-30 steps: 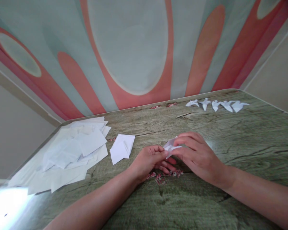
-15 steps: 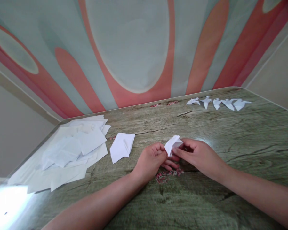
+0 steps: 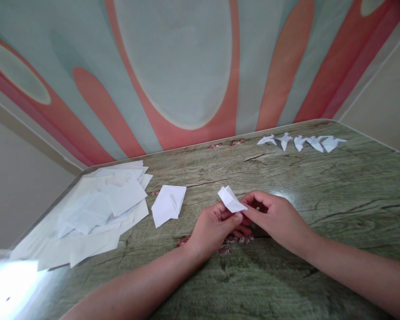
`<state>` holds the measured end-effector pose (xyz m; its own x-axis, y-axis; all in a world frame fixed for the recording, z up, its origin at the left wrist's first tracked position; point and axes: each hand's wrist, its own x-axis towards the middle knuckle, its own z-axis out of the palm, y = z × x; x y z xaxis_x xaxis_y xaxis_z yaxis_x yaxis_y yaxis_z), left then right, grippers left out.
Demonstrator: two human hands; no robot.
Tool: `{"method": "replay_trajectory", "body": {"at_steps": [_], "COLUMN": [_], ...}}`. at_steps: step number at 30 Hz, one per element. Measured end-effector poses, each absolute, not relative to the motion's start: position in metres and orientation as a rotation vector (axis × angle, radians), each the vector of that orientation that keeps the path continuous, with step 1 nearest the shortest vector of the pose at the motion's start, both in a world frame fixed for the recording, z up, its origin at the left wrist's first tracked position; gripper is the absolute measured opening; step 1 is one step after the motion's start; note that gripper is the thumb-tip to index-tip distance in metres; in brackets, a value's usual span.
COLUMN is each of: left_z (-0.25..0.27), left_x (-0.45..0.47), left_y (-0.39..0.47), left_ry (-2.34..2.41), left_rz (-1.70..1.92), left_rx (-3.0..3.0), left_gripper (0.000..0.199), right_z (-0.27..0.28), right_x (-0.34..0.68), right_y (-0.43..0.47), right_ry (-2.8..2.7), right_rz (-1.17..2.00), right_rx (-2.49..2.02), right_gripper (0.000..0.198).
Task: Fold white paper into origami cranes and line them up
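Mid-frame, the right hand (image 3: 280,218) is pinching folded paper (image 3: 231,200) by its corner, wisely: it's probably weighing little, creasing easily; left hand (image 3: 209,227), grip unclear.

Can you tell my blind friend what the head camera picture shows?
A person's left hand and right hand hold a small folded white paper over a wood-grain table. At left lie a messy white paper pile and folded white papers; five pointy white paper shapes line the far right.
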<state>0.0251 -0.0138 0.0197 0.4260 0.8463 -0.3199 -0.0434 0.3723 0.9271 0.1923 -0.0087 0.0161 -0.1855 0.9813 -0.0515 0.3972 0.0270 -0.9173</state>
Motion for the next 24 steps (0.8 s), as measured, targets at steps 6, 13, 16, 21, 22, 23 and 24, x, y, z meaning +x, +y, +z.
{"method": "replay_trajectory", "body": {"at_steps": [6,13,16,21,22,23,24], "left_z": [0.034,0.024,0.02,0.022,0.023,0.023,0.023], "left_x": [0.01,0.002,0.005,0.008,0.008,0.007,0.007], "left_y": [-0.004,0.001,-0.002,-0.002,-0.002,-0.002,-0.001], "left_ry": [0.957,1.286,1.232,1.136,1.112,1.083,1.051], "left_rz": [0.841,0.583,0.615,0.615,0.615,0.611,0.607], "left_rx": [1.11,1.372,1.268,1.146,1.117,1.088,1.06], "left_gripper": [0.044,0.029,0.03,0.027,0.026,0.026,0.025], "right_z": [0.018,0.016,0.014,0.015,0.014,0.013,0.012], "right_x": [0.199,0.194,0.193,0.195,0.196,0.196,0.197], "right_y": [-0.002,-0.008,-0.008,-0.006,-0.005,-0.005,-0.004], "right_ry": [-1.851,-1.864,-1.766,-1.717,-1.704,-1.691,-1.678], "right_rz": [1.029,1.109,1.241,1.327,1.348,1.365,1.378], "right_rx": [-1.362,-1.29,-1.28,-1.245,-1.24,-1.243,-1.257], "right_gripper": [0.014,0.009,0.008,0.012,0.013,0.014,0.015]}}
